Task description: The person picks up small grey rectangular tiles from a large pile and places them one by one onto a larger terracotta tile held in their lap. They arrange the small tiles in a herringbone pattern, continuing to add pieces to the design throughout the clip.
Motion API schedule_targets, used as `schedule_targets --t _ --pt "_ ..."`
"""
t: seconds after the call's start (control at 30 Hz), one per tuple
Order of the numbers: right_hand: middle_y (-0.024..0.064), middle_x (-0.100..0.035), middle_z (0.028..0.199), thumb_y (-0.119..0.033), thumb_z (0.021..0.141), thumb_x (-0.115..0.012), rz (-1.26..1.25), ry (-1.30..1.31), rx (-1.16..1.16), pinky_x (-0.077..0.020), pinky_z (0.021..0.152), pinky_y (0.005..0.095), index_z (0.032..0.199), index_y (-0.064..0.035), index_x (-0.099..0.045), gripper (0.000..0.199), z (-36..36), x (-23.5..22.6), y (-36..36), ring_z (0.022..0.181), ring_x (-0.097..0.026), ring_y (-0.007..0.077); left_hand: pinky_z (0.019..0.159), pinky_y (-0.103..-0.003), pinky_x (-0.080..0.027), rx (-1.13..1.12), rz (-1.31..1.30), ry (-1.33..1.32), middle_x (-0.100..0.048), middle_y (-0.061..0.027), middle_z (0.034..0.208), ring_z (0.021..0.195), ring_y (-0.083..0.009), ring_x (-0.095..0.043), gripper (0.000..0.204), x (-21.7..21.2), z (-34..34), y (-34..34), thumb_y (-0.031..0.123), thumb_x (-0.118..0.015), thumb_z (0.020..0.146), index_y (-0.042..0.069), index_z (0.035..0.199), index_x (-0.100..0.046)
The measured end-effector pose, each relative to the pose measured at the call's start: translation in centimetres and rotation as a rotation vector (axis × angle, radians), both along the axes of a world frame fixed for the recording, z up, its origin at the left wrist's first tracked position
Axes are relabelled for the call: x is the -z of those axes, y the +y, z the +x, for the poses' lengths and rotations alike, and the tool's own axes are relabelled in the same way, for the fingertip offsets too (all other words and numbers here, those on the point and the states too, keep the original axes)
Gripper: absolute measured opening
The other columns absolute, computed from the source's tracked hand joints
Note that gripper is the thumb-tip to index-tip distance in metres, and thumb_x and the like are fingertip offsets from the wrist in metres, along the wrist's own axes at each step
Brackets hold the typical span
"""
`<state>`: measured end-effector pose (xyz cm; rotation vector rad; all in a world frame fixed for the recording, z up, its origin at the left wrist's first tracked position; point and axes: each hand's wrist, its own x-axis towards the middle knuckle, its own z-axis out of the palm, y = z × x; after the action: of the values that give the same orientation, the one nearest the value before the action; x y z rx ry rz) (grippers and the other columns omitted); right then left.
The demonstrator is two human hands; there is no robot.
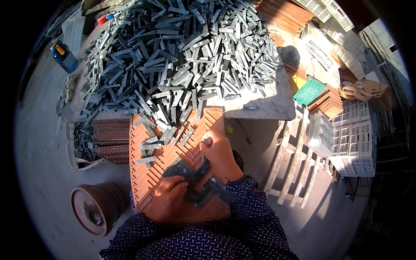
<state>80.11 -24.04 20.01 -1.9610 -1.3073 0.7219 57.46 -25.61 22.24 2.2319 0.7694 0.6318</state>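
An orange-brown slotted tray (147,182) with a herringbone pattern lies in front of me, leaning against the table. Several grey metal strips (197,182) are set into its slots near the lower middle. My left hand (169,200) rests on the tray with fingers bent, touching those strips. My right hand (219,154) presses down on the strips and tray at the right, with its fingers curled. More loose grey strips (156,141) lie on the tray's upper part.
A huge heap of grey metal strips (182,52) covers the table behind. Stacked orange trays (110,141) sit at the left, a round rusty drum (93,210) at lower left. White plastic crates (355,134) and wooden pallets (294,160) stand to the right.
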Motion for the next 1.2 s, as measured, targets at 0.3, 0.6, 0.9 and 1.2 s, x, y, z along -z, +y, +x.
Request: schedule_targets --t 0.3,0.6,0.9,1.2 --pt "0.0011 -0.060 0.082 -0.002 0.086 -0.059 -0.113 0.613 -0.022 -0.0437 0.066 0.0185 0.094 0.0007 -0.057 0.009 0.1 -1.5 -6.6 0.073 -0.054 0.0044 0.075 -0.035 -0.052 -0.080 -0.054 0.001 -0.062 -0.0119 0.098 0.088 -0.0285 -0.062 0.018 0.8 -4.3 0.9 -0.003 -0.067 0.075 0.001 0.092 -0.066" --pt "0.0105 -0.064 0.084 -0.003 0.078 -0.068 -0.006 0.247 0.001 -0.0496 0.064 0.0278 0.090 -0.0009 -0.059 0.015 -1.9 0.3 -8.0 0.071 -0.064 0.0175 0.073 -0.036 -0.051 0.087 -0.083 -0.061 -0.062 -0.0127 0.097 0.086 -0.0288 -0.062 0.019 1.4 -3.2 -1.4 0.000 -0.065 0.074 0.000 0.093 -0.064" --pt "0.0095 -0.060 0.084 -0.004 0.074 -0.072 0.000 -0.022 -0.071 -0.0482 0.059 0.0294 0.083 -0.0008 -0.059 0.016 -3.4 -1.6 -8.4 0.066 -0.062 0.0194 0.076 -0.038 -0.050 0.179 -0.017 -0.030 -0.061 -0.0115 0.098 0.089 -0.0293 -0.060 0.028 1.0 -2.9 -1.2 0.000 -0.063 0.069 0.000 0.097 -0.062" --pt "0.0112 -0.062 0.086 -0.005 0.078 -0.065 0.053 -0.165 -0.189 -0.0497 0.067 0.0362 0.088 -0.0029 -0.063 0.011 -2.8 -3.1 -5.9 0.076 -0.062 0.0304 0.081 -0.038 -0.049 0.147 -0.042 -0.005 -0.059 -0.0123 0.106 0.096 -0.0290 -0.058 0.031 0.5 -3.6 -0.6 0.002 -0.061 0.070 -0.001 0.101 -0.061"
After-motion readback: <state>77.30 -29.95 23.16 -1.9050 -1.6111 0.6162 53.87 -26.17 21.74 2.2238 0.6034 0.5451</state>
